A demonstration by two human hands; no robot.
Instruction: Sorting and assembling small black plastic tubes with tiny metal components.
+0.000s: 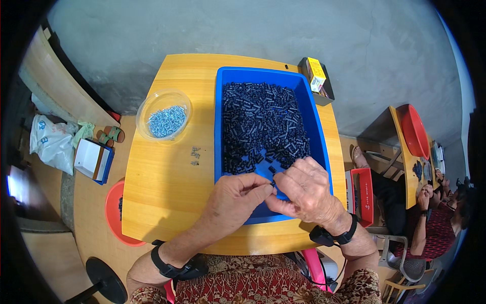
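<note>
Low over blue tray (315,134) — left hand (237,195) pinching black part (274,184); right hand (306,195) — grip unclear.

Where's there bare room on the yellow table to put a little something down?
On the table, a wide bare patch lies between the loose metal bits and the left forearm. Another lies between the clear round tub and the blue tray. Crowded: the tray, mostly covered by black pieces, with the left hand and right hand at its near end.
</note>
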